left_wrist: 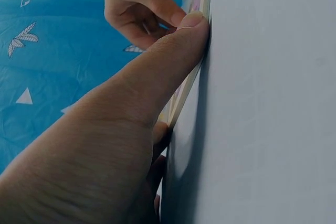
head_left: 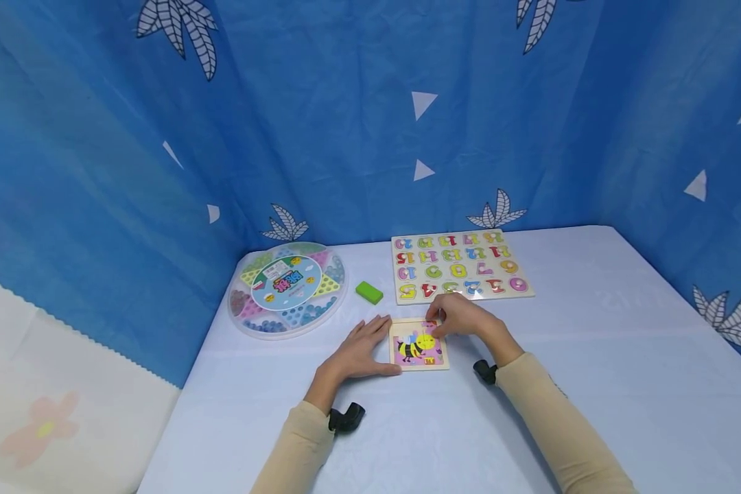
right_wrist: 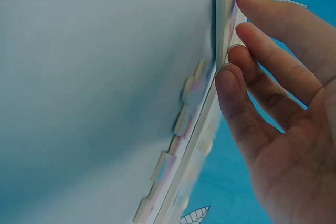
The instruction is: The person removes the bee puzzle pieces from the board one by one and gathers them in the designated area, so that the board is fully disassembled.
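Observation:
A small square wooden bee puzzle (head_left: 412,350) lies flat on the table, its picture pink with a yellow and black bee. Bare wood shows in its upper left part. My left hand (head_left: 362,350) holds it by the left side, thumb at the near edge and fingers by the far corner. In the left wrist view the left thumb (left_wrist: 181,38) presses against the frame's edge. Over the upper right corner, my right hand (head_left: 463,319) touches the puzzle with loosely bent fingertips. The right wrist view shows the right fingers (right_wrist: 262,85) along the edge, spaced apart.
Behind the puzzle lies a wooden number board (head_left: 463,267) with colourful numerals. A green block (head_left: 369,292) sits left of it. Farther left is a round clear game case (head_left: 287,288) holding coloured beads. Blue curtain (head_left: 370,123) stands behind the white table (head_left: 593,384).

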Available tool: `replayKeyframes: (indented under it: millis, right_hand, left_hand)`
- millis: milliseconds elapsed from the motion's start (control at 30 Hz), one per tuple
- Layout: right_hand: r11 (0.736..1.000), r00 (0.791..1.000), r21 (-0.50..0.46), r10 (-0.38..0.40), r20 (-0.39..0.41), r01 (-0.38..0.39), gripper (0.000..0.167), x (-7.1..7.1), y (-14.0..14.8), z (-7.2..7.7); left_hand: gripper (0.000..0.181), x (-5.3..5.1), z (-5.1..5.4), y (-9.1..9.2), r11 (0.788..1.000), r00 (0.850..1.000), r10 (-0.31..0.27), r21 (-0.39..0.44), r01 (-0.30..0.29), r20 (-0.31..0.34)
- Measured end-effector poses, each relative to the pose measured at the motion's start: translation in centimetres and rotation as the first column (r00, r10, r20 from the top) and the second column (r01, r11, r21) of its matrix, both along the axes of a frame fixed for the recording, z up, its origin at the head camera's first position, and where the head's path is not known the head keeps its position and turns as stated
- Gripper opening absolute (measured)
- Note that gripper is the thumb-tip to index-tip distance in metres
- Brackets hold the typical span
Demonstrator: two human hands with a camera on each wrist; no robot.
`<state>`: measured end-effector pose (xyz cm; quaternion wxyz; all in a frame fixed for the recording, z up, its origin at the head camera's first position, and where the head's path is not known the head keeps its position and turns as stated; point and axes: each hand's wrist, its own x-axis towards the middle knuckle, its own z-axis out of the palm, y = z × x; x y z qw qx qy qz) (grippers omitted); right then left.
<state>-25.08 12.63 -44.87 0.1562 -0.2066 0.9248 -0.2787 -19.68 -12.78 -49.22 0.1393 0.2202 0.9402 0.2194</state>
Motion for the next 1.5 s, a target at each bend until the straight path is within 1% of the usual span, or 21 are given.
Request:
replayKeyframes:
  millis: [167, 333, 567, 767, 933, 1133, 1333, 1500]
  right_hand:
    - [1.0, 1.0, 0.012, -0.004, -0.003, 0.005, 0.024, -0.03, -0.03, -0.12]
    - [1.0, 1.0, 0.024, -0.009, -0.003, 0.009, 0.024, -0.03, -0.03, -0.18]
    - [0.999, 1.0, 0.052, 0.004, -0.006, -0.004, 0.024, -0.15, -0.18, -0.07]
    - [0.999, 1.0, 0.034, -0.001, 0.018, 0.001, 0.025, -0.33, -0.16, 0.19]
    - [1.0, 0.999, 0.022, -0.003, 0.04, 0.002, 0.025, -0.25, -0.11, 0.3]
    - [1.0, 0.999, 0.019, -0.011, 0.041, 0.011, 0.026, -0.27, -0.07, 0.44]
    - [1.0, 0.999, 0.004, -0.016, 0.049, 0.016, 0.026, -0.34, 0.06, 0.26]
    - [1.0, 0.998, -0.011, -0.022, 0.05, 0.023, 0.025, -0.39, 0.29, 0.27]
  left_hand:
    - [0.104, -0.01, 0.08, 0.08, 1.0, 1.0, 0.003, -0.01, -0.003, 0.002]
    - [0.103, 0.09, 0.25, 0.1, 1.0, 1.0, 0.01, 0.0, -0.01, 0.01]
    - [0.103, 0.18, 0.4, 0.0, 1.0, 1.0, 0.005, 0.005, -0.005, 0.01]
    - [0.103, -0.02, 0.46, -0.02, 1.0, 1.0, 0.0, 0.0, 0.0, 0.007]
    - [0.103, -0.05, 0.16, 0.03, 1.0, 1.0, -0.009, -0.006, 0.009, 0.003]
    - [0.104, -0.15, 0.13, 0.03, 1.0, 1.0, -0.015, -0.021, 0.015, -0.005]
    - [0.104, -0.05, 0.12, 0.06, 1.0, 1.0, -0.011, -0.002, 0.011, 0.0]
    - [0.105, -0.11, 0.12, 0.08, 1.0, 1.0, -0.008, -0.011, 0.008, 0.003]
